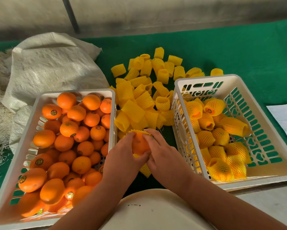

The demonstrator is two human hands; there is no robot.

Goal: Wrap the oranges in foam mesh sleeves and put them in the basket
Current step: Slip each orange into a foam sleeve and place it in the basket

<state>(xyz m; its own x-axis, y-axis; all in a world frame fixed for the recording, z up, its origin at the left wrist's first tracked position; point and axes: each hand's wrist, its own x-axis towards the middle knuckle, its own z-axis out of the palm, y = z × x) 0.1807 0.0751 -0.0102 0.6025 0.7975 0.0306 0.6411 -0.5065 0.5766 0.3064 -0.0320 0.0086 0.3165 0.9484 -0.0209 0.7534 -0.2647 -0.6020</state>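
- Nearest, both hands meet over the gap between the two baskets: the left hand [123, 153] and the right hand [162, 155] curl their fingers round one orange [140, 146], thumbs toward the body.
- Just past the fingertips, the frilled edge of a yellow foam mesh sleeve [139, 132] rides on the far side of that orange; a bit of yellow mesh also hangs below the palms, and whether it is the same sleeve cannot be told.
- Left of the left fingers, touching the wrist's side, stands the white basket [113, 103] heaped with bare oranges [68, 143].
- Right of the right fingers stands the second white basket [259, 112], holding wrapped oranges [214, 106].
- Beyond the fingertips, between the baskets, lies a loose heap of empty sleeves [146, 83] on the green cloth [239, 50].
- Farther off to the left slumps a white woven sack [53, 63]; a sheet of paper [285, 118] lies at the right edge.
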